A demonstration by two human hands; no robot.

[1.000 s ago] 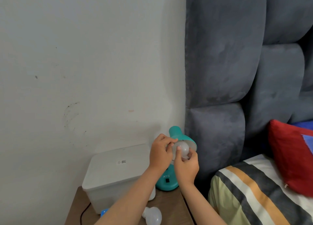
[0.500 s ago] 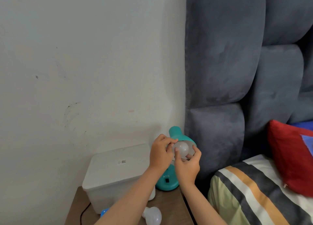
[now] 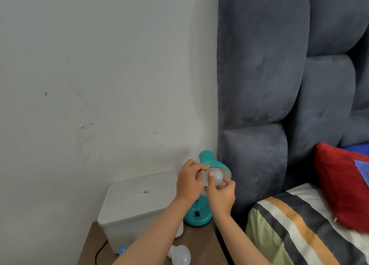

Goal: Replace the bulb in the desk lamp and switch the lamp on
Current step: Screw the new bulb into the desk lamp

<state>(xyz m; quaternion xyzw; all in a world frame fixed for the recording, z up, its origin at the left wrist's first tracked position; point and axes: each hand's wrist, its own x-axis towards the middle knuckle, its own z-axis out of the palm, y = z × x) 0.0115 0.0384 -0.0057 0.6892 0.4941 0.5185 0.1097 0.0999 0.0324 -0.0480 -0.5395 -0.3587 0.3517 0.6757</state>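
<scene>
Nearest to the camera, below both forearms, a spare white bulb (image 3: 180,255) lies on its side on the brown wooden bedside table (image 3: 201,244). Just to its left, a small blue thing (image 3: 123,251) shows at the foot of the box, too hidden to name, and a black cable (image 3: 99,251) runs down over the table.

To the left of the left hand stands a white plastic storage box (image 3: 137,206) with its lid closed and a small barcode sticker on top; what is inside cannot be seen.

Below both hands is the round teal base (image 3: 197,216) of the desk lamp, with a black switch and pale letters on it.

The left hand (image 3: 189,182) is closed on the rim of the teal lamp shade (image 3: 216,165), with its fingertips at the edge of the opening. The right hand (image 3: 220,196) comes from below and grips the white bulb (image 3: 214,177) that sits in the opening of the shade: the thumb presses on the front of the globe and the other fingers curl under its right side. How deep the bulb is in the socket I cannot tell.

To the right of the right hand lies a striped blanket (image 3: 299,230), and further right a red pillow (image 3: 343,187). Behind the hands are the white wall (image 3: 99,75) and the grey padded headboard (image 3: 259,75).
</scene>
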